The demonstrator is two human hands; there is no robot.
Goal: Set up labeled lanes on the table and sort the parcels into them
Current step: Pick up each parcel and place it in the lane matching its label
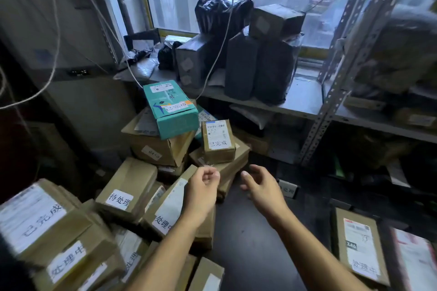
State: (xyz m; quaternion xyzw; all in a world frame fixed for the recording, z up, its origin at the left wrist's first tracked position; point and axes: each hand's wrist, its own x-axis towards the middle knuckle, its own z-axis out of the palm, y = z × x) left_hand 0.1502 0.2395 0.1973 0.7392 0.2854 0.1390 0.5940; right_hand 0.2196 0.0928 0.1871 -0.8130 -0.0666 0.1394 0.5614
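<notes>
On top of the far pile sits a small brown parcel [218, 141], likely light and stiff; I'd take it by its side faces. My left hand [203, 181] hangs loosely curled, holding nothing; my right hand [260, 183] is open just below.

The small box [218, 140] is showing matt brown cardboard under glossy clear tape, with a smooth white paper label stuck on top; the teal box [171, 107] is looking like printed card with a slight sheen, its white label papery; the long parcel [169, 205] is wearing the same dull brown cardboard and a white paper sticker; the tabletop [250, 243] is appearing dark, smooth and matt; the shelf frame [331, 106] is reading as perforated grey metal, dull-finished; the black bags [257, 68] are gleaming as crinkled glossy plastic film.
</notes>
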